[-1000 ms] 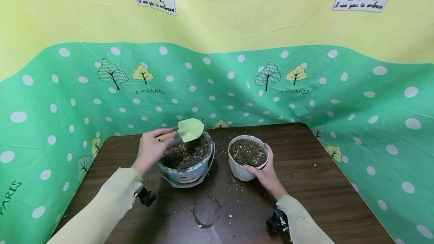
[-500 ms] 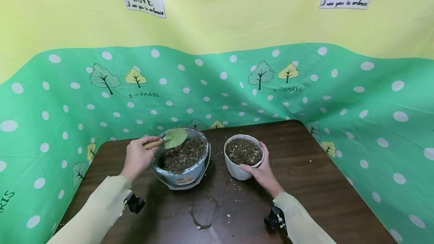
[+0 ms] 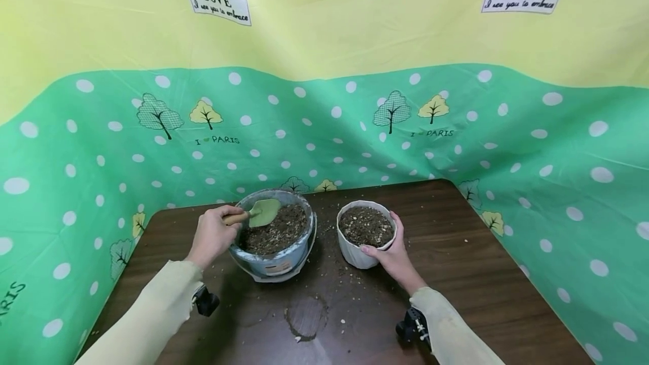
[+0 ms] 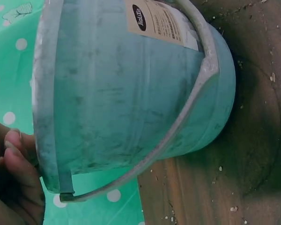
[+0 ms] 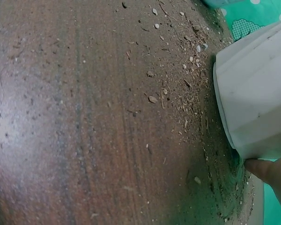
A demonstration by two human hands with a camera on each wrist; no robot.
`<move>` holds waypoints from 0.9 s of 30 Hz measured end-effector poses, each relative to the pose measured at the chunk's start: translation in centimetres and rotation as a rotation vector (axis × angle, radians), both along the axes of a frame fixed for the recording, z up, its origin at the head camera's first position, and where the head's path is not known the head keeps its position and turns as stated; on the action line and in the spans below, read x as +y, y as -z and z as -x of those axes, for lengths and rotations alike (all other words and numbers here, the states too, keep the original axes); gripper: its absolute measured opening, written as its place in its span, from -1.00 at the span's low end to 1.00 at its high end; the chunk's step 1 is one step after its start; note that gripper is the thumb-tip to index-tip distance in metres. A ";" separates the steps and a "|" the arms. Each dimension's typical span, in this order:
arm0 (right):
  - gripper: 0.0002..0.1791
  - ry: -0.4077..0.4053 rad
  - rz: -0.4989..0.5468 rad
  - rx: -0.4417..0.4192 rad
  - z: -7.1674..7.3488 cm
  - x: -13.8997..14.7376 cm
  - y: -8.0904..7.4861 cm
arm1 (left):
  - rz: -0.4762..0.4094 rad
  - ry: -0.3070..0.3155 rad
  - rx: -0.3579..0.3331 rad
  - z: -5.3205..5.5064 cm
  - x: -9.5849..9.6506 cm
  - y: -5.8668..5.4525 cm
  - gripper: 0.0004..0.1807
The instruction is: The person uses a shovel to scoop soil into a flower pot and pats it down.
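My left hand (image 3: 215, 232) grips the wooden handle of a small green trowel (image 3: 264, 212) over the left part of the blue bucket (image 3: 274, 267). The trowel's blade lies inside the bucket's rim, close over the dark soil (image 3: 279, 233). In the left wrist view the curled fingers (image 4: 23, 164) are right at the bucket's rim, and the trowel is hidden. To the right, my right hand (image 3: 398, 255) holds the white plant pot (image 3: 357, 254), thumb at the near rim and fingers round its right side. Soil with pale bits (image 3: 367, 226) fills that pot nearly to its rim.
The bucket's handle (image 4: 178, 122) hangs down its outside. Crumbs of soil (image 5: 187, 93) are scattered over the dark wooden table (image 3: 487, 280) by the pot. A ring of dirt (image 3: 306, 317) marks the table in front. A patterned green and yellow cloth (image 3: 314, 117) stands behind and at the sides.
The trowel has come down and left from above the bucket's far side to close over the soil, its blade now tipped lower. My right hand keeps its hold on the pot.
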State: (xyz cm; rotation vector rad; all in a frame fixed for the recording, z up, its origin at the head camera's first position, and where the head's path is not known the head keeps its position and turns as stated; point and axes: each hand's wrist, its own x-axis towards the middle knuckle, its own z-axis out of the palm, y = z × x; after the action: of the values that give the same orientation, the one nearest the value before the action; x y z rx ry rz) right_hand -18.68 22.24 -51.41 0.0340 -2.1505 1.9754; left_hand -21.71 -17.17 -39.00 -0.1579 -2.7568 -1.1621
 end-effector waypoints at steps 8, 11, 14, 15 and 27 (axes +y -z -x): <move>0.23 -0.003 -0.016 -0.015 0.1 0.3 -0.1 | -0.037 -0.003 -0.084 -0.2 0.5 -0.3 -0.69; 0.22 -0.001 -0.015 -0.022 0.1 0.4 -0.2 | -0.064 -0.002 -0.119 -0.2 0.5 -0.5 -0.69; 0.23 -0.002 -0.009 -0.010 0.2 0.4 -0.3 | -0.073 0.010 -0.142 -0.3 0.5 -0.7 -0.71; 0.24 -0.001 -0.008 -0.006 0.2 0.4 -0.4 | -0.080 0.017 -0.160 -0.3 0.4 -0.7 -0.71; 0.23 -0.005 0.007 -0.020 0.0 0.0 -0.3 | -0.285 0.056 -0.363 -1.0 0.4 -0.7 -0.74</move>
State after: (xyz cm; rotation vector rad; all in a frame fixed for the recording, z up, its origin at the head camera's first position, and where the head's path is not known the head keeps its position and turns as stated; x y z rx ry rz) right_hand -18.63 22.26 -51.11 0.0184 -2.1574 1.9943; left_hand -20.73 -16.76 -38.31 0.0105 -2.8497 -1.7358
